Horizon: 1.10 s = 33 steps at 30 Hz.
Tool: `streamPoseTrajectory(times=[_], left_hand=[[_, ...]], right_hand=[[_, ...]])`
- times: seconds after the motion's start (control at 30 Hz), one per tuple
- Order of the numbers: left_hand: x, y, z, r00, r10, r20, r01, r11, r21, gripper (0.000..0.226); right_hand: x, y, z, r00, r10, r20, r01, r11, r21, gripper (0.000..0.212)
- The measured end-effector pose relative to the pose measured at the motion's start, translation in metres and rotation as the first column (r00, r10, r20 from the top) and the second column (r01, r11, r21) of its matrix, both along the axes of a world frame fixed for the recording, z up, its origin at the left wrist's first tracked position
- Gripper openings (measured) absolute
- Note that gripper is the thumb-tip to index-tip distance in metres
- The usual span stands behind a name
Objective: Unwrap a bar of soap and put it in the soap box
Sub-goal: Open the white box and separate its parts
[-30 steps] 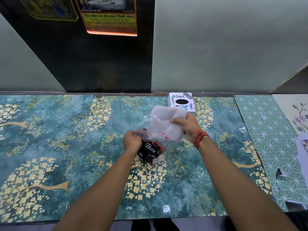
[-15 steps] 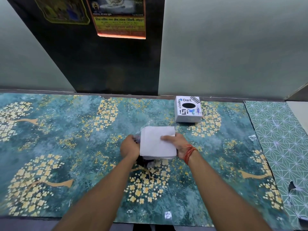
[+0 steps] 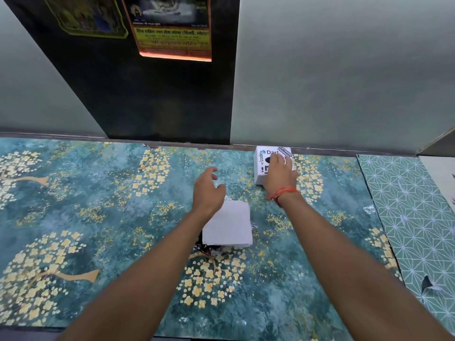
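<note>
From the head view, the bench (image 3: 103,205) fills the lower half of the frame, covered in a teal sheet with yellow blossom trees; a paler green sheet with a star pattern (image 3: 408,217) lies along its right side. Behind it stands a grey wall, with a dark panel (image 3: 152,94) in the upper left of centre that carries two posters (image 3: 172,28).

The right hand (image 3: 279,174) reaches to the upper right of centre and lies on top of the soap box (image 3: 259,168), a small white box with black printed stickers, which stands on the bench against the back edge. Its fingers are spread flat over the lid, touching it; whether they grip the box cannot be told. An orange thread band (image 3: 283,193) circles the wrist.

The left hand (image 3: 208,190) hovers near the middle of the frame, to the left of the box and apart from it. Its fingers are open and loosely curled, holding nothing.

Just below and to the right of the left wrist, a white folded sheet (image 3: 229,225) lies on the bench at the centre of the frame. Under its lower left corner a dark, shiny crumpled wrapper (image 3: 209,249) pokes out. The soap itself is not clearly visible; whether it sits under the white sheet or in the wrapper cannot be told. The left forearm crosses over the sheet's left edge
</note>
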State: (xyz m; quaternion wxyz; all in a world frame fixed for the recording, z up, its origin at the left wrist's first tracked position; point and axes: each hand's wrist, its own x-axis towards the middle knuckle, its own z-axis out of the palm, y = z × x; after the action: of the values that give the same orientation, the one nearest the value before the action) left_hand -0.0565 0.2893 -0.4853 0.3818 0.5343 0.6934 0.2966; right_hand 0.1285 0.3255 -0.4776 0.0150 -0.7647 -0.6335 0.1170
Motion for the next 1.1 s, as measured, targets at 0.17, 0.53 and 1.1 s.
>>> streamPoseTrajectory(times=[0.17,0.53,1.1], left_hand=[[0.012,0.004,0.001,0.969,0.019,0.246,0.006,0.995,-0.097,0.044],[0.001,-0.022,0.027,0.712,0.052,0.700,0.201,0.941,-0.274,0.085],[-0.020,-0.033,0.048,0.861,-0.402,0.311,0.442,0.894,-0.068,0.114]], right_hand=[[0.030,0.007,-0.023,0.969,0.163,0.186,-0.140,0.981,-0.133,0.073],[-0.011,-0.073,0.033,0.524,0.110,-0.845,0.122,0.972,0.202,0.026],[-0.026,-0.083,0.087,0.234,-0.499,-0.835,0.300,0.854,-0.426,0.038]])
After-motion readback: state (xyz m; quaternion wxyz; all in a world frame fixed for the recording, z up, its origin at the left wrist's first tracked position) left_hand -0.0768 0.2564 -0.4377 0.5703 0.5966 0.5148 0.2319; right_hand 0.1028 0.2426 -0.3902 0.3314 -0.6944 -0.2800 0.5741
